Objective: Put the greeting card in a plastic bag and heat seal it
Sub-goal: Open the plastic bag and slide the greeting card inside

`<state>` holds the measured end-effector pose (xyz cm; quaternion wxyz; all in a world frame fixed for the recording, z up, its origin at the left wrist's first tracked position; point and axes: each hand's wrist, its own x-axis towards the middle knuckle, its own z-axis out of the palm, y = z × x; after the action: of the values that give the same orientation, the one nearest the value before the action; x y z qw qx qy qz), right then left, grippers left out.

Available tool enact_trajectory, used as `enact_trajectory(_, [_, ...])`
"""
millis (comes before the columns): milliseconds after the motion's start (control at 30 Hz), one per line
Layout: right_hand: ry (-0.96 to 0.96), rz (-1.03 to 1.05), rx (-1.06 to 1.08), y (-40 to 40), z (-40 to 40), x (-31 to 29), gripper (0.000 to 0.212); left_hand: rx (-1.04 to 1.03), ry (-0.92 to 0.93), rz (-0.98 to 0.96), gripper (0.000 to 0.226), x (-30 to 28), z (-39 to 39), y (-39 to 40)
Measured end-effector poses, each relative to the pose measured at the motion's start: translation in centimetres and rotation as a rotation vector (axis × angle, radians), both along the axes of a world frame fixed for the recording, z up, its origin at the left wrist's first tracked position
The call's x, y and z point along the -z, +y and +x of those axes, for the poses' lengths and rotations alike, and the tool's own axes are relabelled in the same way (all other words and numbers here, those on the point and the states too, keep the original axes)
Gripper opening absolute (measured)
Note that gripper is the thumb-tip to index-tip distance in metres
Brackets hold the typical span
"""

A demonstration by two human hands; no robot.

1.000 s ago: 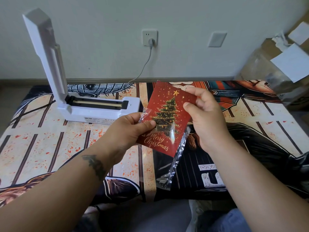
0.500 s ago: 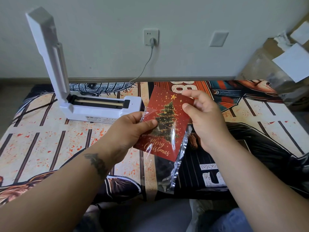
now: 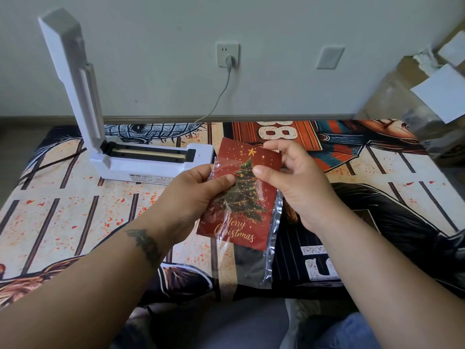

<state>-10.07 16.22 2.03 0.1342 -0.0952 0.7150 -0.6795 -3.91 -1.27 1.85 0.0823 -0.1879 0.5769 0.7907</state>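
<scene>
Both hands [image 3: 201, 190] pinching card [image 3: 241, 197], bag [image 3: 266, 248]

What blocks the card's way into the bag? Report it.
Nothing visible. The greeting card is partly inside the plastic bag, its top sticking out. The left hand holds the bag's mouth; the right hand grips the card's top.

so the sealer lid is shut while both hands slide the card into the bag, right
Not quite: the head view shows the sealer lid raised upright, not shut. The left hand and right hand do hold the card, partly inside the bag.
</scene>
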Motion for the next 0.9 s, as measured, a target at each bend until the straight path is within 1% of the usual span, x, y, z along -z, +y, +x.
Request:
enact_trajectory(167, [0.008,0.030,-0.027,0.10,0.06,0.12,0.039,-0.005,0.002,-0.005,0.008,-0.09,0.02,-0.11])
enact_trajectory(333, [0.022,0.041,-0.061,-0.06,0.22,-0.02,0.033,-0.023,0.006,-0.006,0.006,-0.16,0.03,-0.14])
enact_trajectory(433, [0.038,0.088,-0.061,-0.13,0.24,0.06,0.030,-0.026,0.013,0.000,0.007,-0.20,0.00,-0.08])
enact_trajectory(567, [0.030,0.105,-0.039,-0.15,0.25,0.05,0.031,-0.036,0.019,-0.007,0.006,-0.36,-0.02,-0.01])
enact_trajectory(900, [0.049,0.124,-0.057,-0.09,0.13,0.15,0.024,-0.061,0.027,-0.010,0.007,-0.63,0.13,0.01])
